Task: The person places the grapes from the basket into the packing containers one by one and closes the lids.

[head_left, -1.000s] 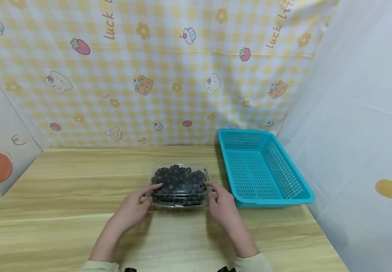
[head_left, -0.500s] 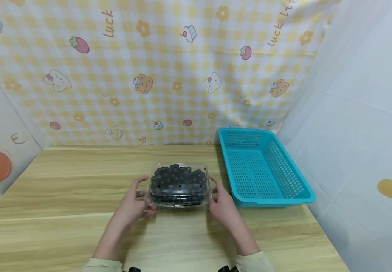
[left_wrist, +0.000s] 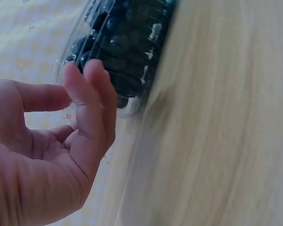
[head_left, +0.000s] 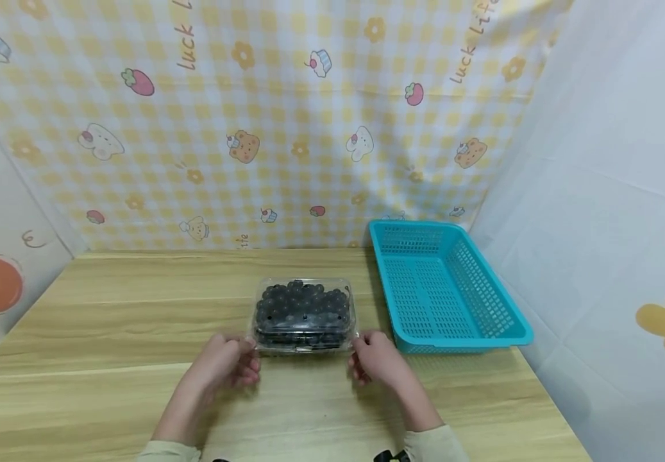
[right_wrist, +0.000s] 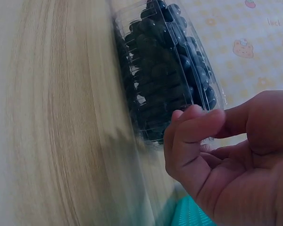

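Note:
A clear plastic clamshell box [head_left: 303, 314] full of dark round fruit, which look like grapes, lies on the wooden table with its lid down. At its front left corner my left hand [head_left: 227, 360] pinches the rim between thumb and fingers. My right hand [head_left: 377, 357] does the same at the front right corner, its other fingers curled below. In the left wrist view the fingers [left_wrist: 87, 106] cover part of the box's end. The right wrist view shows the fruit [right_wrist: 155, 26] through the plastic; the exact pinch point is hidden behind the fingers.
To the right of the box stands a turquoise plastic basket [head_left: 424, 295] with perforated walls and nothing in it. A yellow checked cloth [head_left: 286, 186] hangs behind the table [head_left: 107, 308], and a white sheet [head_left: 592, 192] hangs along the right side.
Both hands have slid from the sides of the box toward its front corners, and their fingers have curled in to pinch the rim. The box stays nearly where it was.

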A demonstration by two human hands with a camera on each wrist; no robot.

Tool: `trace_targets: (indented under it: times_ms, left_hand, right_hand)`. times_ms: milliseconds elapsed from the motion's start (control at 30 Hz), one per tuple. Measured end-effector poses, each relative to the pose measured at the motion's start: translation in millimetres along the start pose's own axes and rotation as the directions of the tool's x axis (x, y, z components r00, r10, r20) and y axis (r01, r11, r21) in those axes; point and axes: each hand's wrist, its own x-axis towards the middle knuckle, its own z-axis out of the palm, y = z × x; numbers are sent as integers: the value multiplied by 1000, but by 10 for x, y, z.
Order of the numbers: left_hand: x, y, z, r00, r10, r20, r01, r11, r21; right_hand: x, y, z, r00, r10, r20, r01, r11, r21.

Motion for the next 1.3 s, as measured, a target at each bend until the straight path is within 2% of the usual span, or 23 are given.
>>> trace_targets:
  times_ms: [267,900,1100,1300]
  left_hand:
    - [46,-16,-4,1000,-15,-17,15,999,43]
    - [85,12,5,999,2,-36,1,997,77]
    - [192,63,35,997,30,-66,-24,995,92]
    - [383,139,40,995,31,-98,-20,994,104]
  right_hand:
    - [28,-27,9,1000,-1,-5,0,999,-53]
    - [74,-42,21,999,-13,-38,10,997,-77]
    - [210,-77,31,997,-25,-69,14,989,-149]
    - [436,-119,56,998,0,-69,-10,990,-139]
